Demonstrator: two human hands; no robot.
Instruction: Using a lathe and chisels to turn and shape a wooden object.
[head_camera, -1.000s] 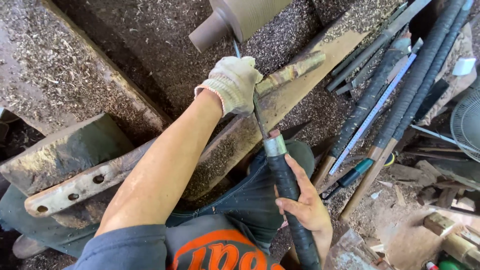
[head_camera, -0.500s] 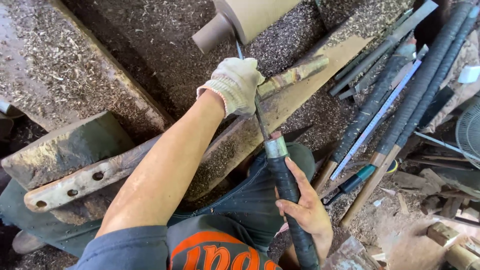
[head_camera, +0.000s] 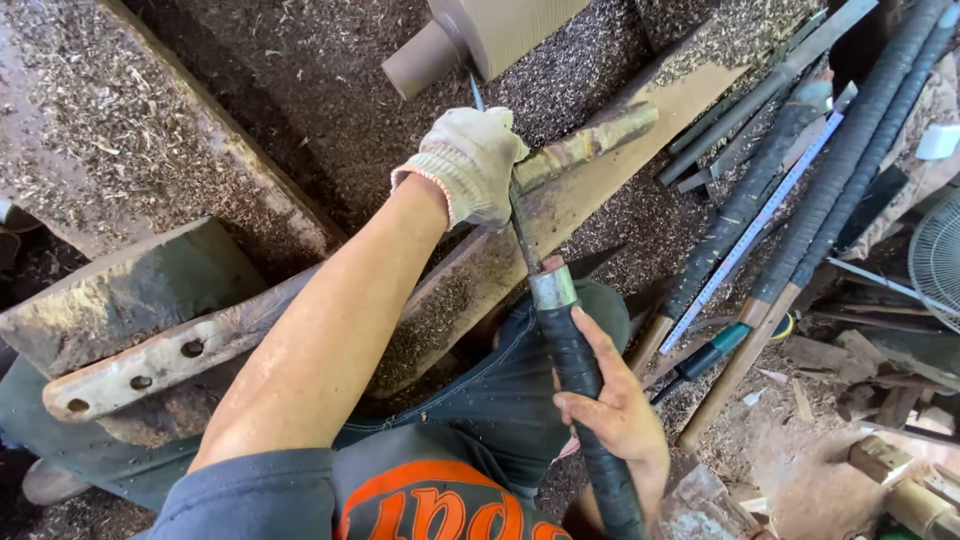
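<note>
Gloved left hand (head_camera: 470, 160) and bare right hand (head_camera: 615, 410) grip the chisel (head_camera: 560, 330) amid spare tools (head_camera: 800, 200), sawdust everywhere

**Tight working gap at the lathe**

The gloved left hand (head_camera: 470, 160) and the tool rest (head_camera: 585, 145) fill the gap just below the turning wooden piece (head_camera: 480, 35). To the right, wrapped long tools (head_camera: 800, 210) lean crowded together. Left, the shaving-covered bed (head_camera: 250, 110) lies open between beam (head_camera: 60, 120) and plank (head_camera: 600, 190).

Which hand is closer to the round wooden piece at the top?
Left. The gloved left hand grips the tool's metal shaft just below the wooden piece; the bare right hand holds the wrapped handle far lower.
</note>
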